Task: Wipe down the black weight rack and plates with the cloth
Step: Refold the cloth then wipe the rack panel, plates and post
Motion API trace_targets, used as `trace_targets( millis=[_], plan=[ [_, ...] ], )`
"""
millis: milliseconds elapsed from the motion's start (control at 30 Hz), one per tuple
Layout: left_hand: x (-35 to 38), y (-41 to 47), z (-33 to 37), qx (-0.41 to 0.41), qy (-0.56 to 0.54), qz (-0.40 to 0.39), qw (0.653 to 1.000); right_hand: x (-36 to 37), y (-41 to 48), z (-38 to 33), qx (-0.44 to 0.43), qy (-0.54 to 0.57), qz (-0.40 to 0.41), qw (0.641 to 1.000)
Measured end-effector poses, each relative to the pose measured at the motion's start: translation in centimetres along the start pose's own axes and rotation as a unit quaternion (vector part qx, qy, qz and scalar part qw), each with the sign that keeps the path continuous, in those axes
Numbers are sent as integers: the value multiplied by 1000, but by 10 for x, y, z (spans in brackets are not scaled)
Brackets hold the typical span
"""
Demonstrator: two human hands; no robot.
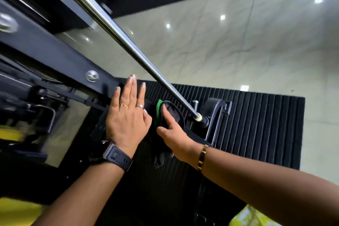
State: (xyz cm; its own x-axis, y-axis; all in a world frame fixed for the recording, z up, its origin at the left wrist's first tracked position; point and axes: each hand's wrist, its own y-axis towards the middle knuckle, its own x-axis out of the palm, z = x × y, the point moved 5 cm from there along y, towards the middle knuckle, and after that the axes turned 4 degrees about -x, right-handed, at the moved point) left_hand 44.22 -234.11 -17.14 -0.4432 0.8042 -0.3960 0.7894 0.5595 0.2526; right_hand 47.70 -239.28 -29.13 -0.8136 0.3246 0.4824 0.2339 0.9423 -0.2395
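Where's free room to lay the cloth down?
Bare ribbed mat right of the bracket, up to the tile floor. Crowded around the plate, where left hand, right hand with cloth and bar meet.

The cloth (161,159) is mostly hidden beneath the right hand (176,135); the rack (45,51) blurs at left.

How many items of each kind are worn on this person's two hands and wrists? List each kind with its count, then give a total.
Rings on the left hand: 2 (gold patterned ring, plain silver band)
Black wristwatch on the left wrist: 1
Gold metal bracelet on the right wrist: 1
Total: 4
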Motion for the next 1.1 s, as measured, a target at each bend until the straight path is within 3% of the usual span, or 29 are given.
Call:
trace_targets(
  millis=[300, 400, 500, 700, 867, 967, 1100],
  plan=[
    [-68, 36, -146, -125, 8, 65, 990, 76, -39, -126, -153, -117, -47, 980],
    [-86, 44, -178, -155, 34, 91, 983, 103, -50, -191, -283, -234, -78, 927],
    [-108, 51, -222, -224, 30, 112, 968, 126, -55, -249, -360, -308, -97, 875],
    [-141, 67, -302, -278, 28, 127, 952, 142, -50, -290, -429, -471, -85, 766],
    [-157, 75, -353, -302, 27, 136, 943, 165, -61, -326, -568, -530, -70, 626],
    [-156, 76, -363, -294, 15, 159, 942, 179, -62, -348, -588, -560, -62, 580],
    [-154, 75, -372, -326, -34, 193, 925, 182, -59, -369, -655, -592, 8, 468]
  ],
)
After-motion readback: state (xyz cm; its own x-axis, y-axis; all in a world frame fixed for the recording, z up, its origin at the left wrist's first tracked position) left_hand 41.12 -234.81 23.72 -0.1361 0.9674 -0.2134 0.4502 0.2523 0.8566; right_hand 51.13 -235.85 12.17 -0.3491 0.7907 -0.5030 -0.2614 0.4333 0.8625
